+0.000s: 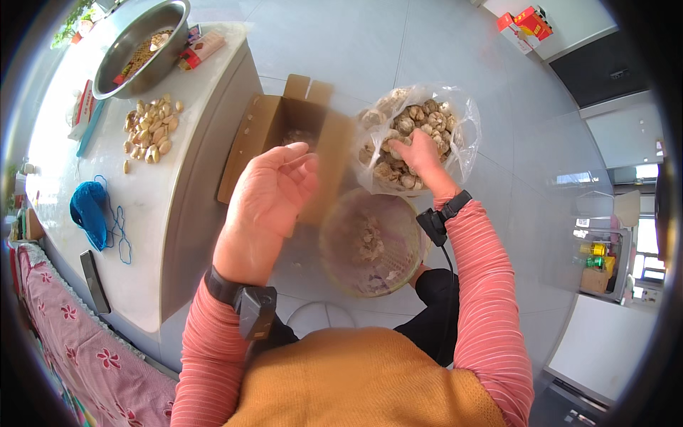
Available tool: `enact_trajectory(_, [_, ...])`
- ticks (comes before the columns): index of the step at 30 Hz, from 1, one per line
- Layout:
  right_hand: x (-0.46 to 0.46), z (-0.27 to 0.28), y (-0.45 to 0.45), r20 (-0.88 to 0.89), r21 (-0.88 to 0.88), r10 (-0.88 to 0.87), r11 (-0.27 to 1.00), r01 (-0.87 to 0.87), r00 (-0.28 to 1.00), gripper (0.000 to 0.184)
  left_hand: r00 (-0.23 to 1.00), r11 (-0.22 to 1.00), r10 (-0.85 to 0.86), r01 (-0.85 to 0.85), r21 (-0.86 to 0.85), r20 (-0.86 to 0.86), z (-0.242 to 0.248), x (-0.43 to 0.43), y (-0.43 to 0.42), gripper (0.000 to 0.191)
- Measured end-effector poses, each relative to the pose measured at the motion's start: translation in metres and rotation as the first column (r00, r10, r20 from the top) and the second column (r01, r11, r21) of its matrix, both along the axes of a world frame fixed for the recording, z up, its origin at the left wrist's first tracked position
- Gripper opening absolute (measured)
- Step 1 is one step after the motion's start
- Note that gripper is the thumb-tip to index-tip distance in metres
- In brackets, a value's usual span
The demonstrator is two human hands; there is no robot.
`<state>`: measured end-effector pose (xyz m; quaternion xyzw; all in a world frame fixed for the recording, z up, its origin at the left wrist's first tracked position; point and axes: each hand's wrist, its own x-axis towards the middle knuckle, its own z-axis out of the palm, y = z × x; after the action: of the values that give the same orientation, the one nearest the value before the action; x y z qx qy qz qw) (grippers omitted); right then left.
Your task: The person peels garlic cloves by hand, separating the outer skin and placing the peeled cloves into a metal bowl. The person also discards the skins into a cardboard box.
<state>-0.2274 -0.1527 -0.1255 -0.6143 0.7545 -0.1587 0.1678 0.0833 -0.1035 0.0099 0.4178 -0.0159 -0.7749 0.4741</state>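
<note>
My right hand (420, 155) reaches into a clear plastic bag (469, 128) full of garlic bulbs (435, 120). Its thumb and fingers are around one garlic bulb (392, 140) at the bag's left side. My left hand (272, 192) is raised, palm up, with its fingers loosely curled and nothing visible in it. Behind that hand stands an open cardboard box (277, 120) with some pale bits at its bottom. Below the bag sits a round plastic basket (341, 256) holding papery garlic skins (371, 240).
On the table (155, 213) at left lie peeled garlic cloves (149, 128), a steel basin (176, 48) with beans, blue yarn (90, 208) and a phone (95, 280). A cloth with flowers (80, 331) covers something at lower left. A red box (533, 26) stands at upper right.
</note>
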Motion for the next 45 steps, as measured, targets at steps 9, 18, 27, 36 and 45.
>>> enact_trajectory(9, [-0.004, -0.004, 0.003, -0.178, 0.027, 0.145, 0.989, -0.143, 0.973, 0.057, 1.0, 1.0, -0.006, 0.005, 0.015, 0.003, 0.0, -0.008, -0.002, 0.009])
enact_trajectory(18, [-0.054, -0.019, -0.09, -0.297, -0.086, -0.011, 0.996, -0.015, 0.955, 0.033, 0.999, 0.999, 0.007, -0.008, 0.037, 0.041, -0.002, -0.006, -0.002, 0.007])
enact_trajectory(27, [-0.067, -0.051, -0.141, -0.278, -0.114, -0.013, 0.993, -0.019, 0.961, 0.031, 0.998, 0.998, -0.002, -0.002, 0.061, 0.062, -0.003, -0.005, -0.005, 0.007])
enact_trajectory(36, [-0.063, -0.056, -0.134, -0.129, -0.184, -0.192, 0.969, 0.167, 0.973, 0.026, 0.995, 0.997, -0.047, 0.041, 0.065, 0.085, -0.003, -0.006, -0.006, 0.009])
enact_trajectory(45, [-0.049, -0.04, -0.119, -0.189, -0.278, -0.176, 0.953, 0.119, 0.966, 0.044, 0.995, 0.996, -0.035, 0.028, 0.079, 0.091, -0.001, -0.006, -0.004, 0.008])
